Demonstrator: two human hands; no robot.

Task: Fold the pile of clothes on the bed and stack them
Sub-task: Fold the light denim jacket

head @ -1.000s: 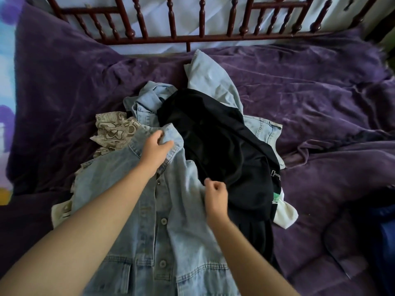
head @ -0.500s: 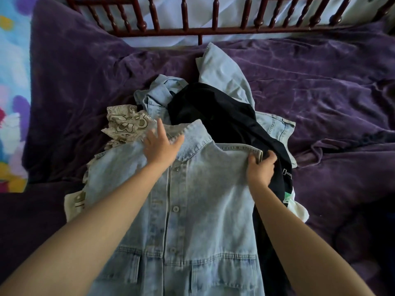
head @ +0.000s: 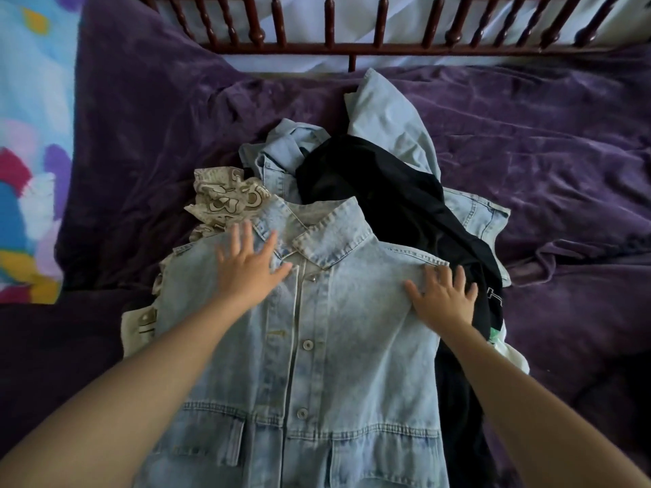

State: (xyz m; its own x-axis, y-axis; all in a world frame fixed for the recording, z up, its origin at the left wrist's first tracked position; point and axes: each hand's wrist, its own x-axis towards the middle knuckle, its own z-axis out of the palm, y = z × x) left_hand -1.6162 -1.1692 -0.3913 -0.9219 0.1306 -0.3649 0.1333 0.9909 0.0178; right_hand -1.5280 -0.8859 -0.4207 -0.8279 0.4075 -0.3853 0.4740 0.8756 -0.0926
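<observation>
As flat-palmed left hand [head: 248, 267] and right hand [head: 445, 297] press the denim shirt [head: 352, 329], its hem is cropped.

Light-wash denim jacket [head: 345, 346] lies front up, spread flat on top of the pile, buttoned, collar pointing to the headboard, two chest pocket flaps at the near end. Black garment [head: 387, 206] crumpled beyond it and down its right side, partly under it. Second denim garment [head: 278, 156], pale blue, bunched under the black one, sticking out far and right. Beige patterned garment [head: 225, 199] peeks out at left. White piece [head: 512, 357] at right edge. All on the purple-covered bed [head: 546, 153].
</observation>
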